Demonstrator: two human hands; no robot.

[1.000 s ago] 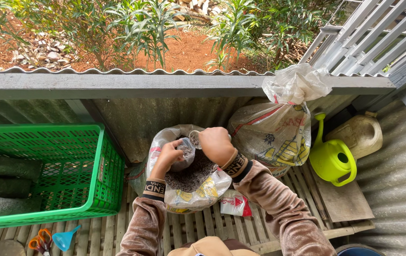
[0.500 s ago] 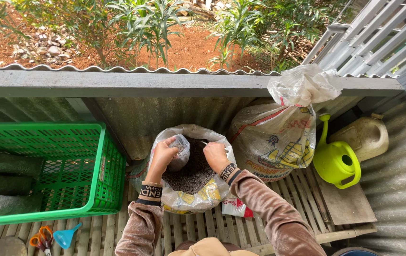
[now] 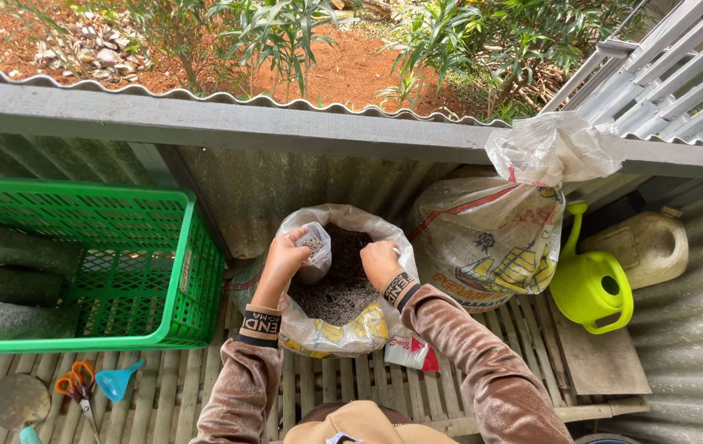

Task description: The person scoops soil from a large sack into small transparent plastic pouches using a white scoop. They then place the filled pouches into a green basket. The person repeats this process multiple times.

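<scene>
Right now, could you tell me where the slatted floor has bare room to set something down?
Bare slats lie between the blue funnel and the left sleeve. The flat board below the green watering can is also bare. It is crowded around the open soil sack, where both hands work beside the tied sack, and at the scissors.

An open sack of soil sits on the slat floor. The left hand holds a small clear bag over the sack. The right hand is in the sack. A green crate is left of the sack. A tied sack and a green watering can are to its right.
</scene>
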